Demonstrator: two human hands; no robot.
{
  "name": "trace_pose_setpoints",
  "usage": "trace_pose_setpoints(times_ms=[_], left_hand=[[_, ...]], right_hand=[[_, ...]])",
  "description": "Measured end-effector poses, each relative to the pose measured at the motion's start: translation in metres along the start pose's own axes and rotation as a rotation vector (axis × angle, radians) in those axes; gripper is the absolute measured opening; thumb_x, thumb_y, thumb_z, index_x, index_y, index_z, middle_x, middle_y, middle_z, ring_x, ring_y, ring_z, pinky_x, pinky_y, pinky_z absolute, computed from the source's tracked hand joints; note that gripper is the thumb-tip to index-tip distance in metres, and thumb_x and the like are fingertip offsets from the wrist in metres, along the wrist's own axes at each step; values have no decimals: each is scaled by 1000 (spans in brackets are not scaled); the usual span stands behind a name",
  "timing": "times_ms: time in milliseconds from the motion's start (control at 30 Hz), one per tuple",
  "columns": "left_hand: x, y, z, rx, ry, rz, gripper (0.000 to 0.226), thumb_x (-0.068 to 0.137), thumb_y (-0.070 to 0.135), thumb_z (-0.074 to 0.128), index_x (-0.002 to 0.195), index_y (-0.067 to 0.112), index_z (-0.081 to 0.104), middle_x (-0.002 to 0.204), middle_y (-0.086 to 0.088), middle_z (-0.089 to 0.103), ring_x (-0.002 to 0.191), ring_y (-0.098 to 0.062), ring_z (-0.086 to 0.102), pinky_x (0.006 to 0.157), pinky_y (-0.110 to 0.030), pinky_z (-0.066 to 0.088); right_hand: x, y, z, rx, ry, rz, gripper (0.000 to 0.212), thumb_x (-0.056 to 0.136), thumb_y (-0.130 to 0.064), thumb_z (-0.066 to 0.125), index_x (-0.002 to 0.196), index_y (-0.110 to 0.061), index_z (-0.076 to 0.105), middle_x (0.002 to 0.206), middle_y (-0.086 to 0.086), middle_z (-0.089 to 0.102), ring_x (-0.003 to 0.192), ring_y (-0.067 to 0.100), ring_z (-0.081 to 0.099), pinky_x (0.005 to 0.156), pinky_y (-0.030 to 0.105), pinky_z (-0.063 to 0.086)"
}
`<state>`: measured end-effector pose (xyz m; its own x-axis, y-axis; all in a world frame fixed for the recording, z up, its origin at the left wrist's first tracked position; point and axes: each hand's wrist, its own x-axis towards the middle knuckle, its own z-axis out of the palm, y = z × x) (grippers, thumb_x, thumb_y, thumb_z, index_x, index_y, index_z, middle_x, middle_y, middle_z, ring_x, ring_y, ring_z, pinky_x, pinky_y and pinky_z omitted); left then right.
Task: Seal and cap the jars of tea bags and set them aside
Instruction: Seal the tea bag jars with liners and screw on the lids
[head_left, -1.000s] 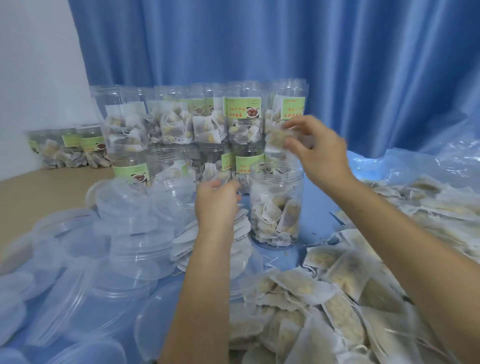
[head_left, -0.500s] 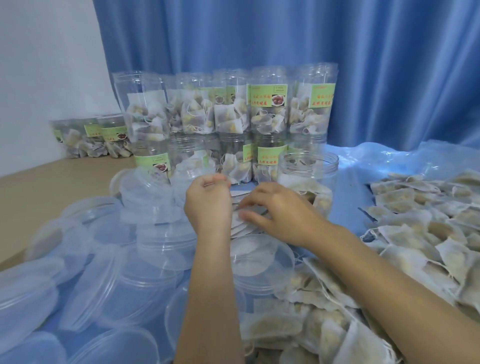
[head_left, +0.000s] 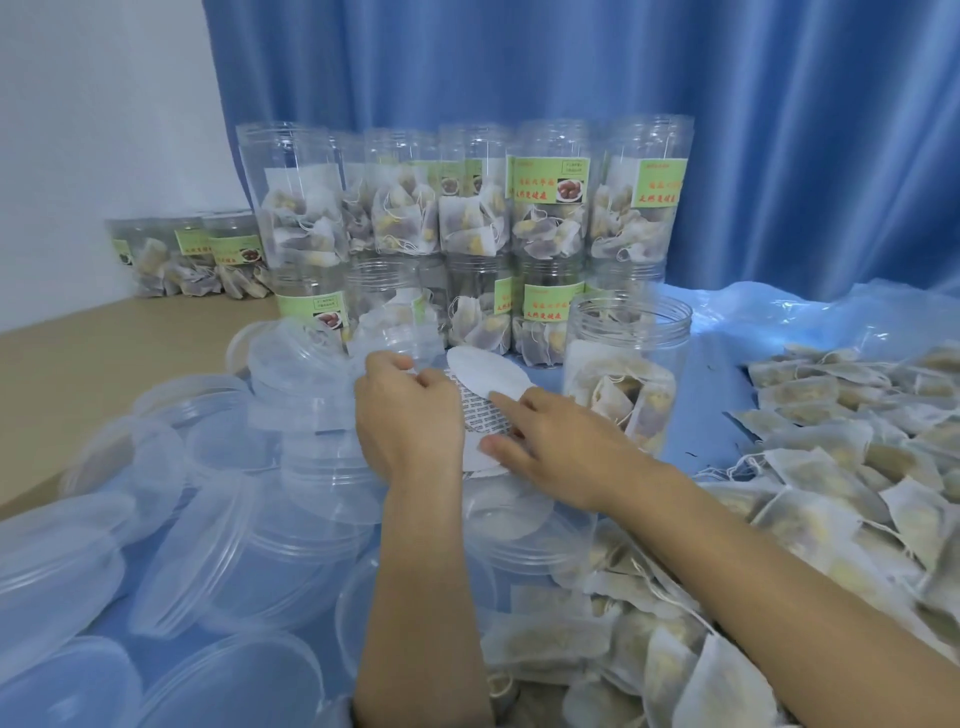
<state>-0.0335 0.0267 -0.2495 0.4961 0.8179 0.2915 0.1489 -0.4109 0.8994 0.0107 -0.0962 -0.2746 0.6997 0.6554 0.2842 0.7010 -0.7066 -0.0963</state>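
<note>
Two hands meet at the centre of the frame over a stack of seal discs (head_left: 480, 415). My left hand (head_left: 408, 415) holds the stack with curled fingers, and my right hand (head_left: 563, 447) pinches the top white seal (head_left: 488, 376), which already lifts at its far edge. The open jar (head_left: 626, 364) stands just right of the hands, filled with tea bags. I judge that two thin seals may come off together. A wide swing could also knock the jar into the loose tea bags (head_left: 831, 467).
</note>
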Motion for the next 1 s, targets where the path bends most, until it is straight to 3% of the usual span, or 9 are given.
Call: trace_pose_setpoints(times_ms=[100,233,467,600,667,767,833,900,1000], left_hand=[[0,0,-5,191,52,131,27,86,12,53,113,11,56,119,-11,55,109,-31,47,75,-35,34],[4,-9,-13,538,-21,134,32,82,17,59,112,9,60,123,-15,52,119,-33,38,100,-39,24],[6,-13,-13,797,-219,112,31,88,14,47,117,11,55,124,-12,55,120,-30,42,98,-35,25],[6,-9,-17,563,-54,96,37,81,4,53,117,14,55,114,-13,57,113,-32,43,89,-39,24],[9,-3,-20,442,38,119,40,79,10,62,117,16,55,113,-13,57,113,-32,43,84,-38,24],[12,4,-21,202,130,202,33,83,34,64,112,19,60,110,-10,59,111,-31,48,92,-40,27],[11,8,-21,-81,109,219,24,85,41,60,90,17,61,92,-8,62,94,-24,55,89,-39,38],[11,11,-22,-429,7,99,26,86,39,60,72,18,52,66,1,50,62,-12,48,64,-27,41],[15,13,-27,-928,-253,-244,20,91,26,57,74,18,49,45,10,33,37,-5,29,38,-16,24]], right_hand=[[-2,-1,6,64,-29,63,44,97,-49,34,111,-15,57,106,6,42,100,28,52,88,37,45],[1,2,8,139,59,63,39,97,-46,42,114,-18,64,124,2,50,109,23,54,85,34,46],[13,-2,13,-190,120,70,34,99,-38,40,114,-11,56,101,12,68,95,31,62,64,30,37],[5,-14,2,-395,330,24,13,72,-21,69,65,-13,62,56,3,62,49,22,60,45,21,25],[1,-13,-2,-235,585,33,22,72,-18,60,51,-12,57,44,0,52,36,21,51,39,16,23],[-1,-14,-5,-29,752,-19,17,80,-10,57,68,-5,69,68,6,67,53,25,61,38,24,44],[1,-17,-10,80,811,-14,12,83,-6,60,77,-2,70,78,8,68,60,24,63,45,25,48],[2,-16,-19,327,803,73,14,90,-7,56,84,-4,68,78,5,65,64,16,56,57,16,43],[6,-11,-33,729,789,315,18,95,-17,47,85,-17,62,67,-5,61,63,7,52,59,7,37]])
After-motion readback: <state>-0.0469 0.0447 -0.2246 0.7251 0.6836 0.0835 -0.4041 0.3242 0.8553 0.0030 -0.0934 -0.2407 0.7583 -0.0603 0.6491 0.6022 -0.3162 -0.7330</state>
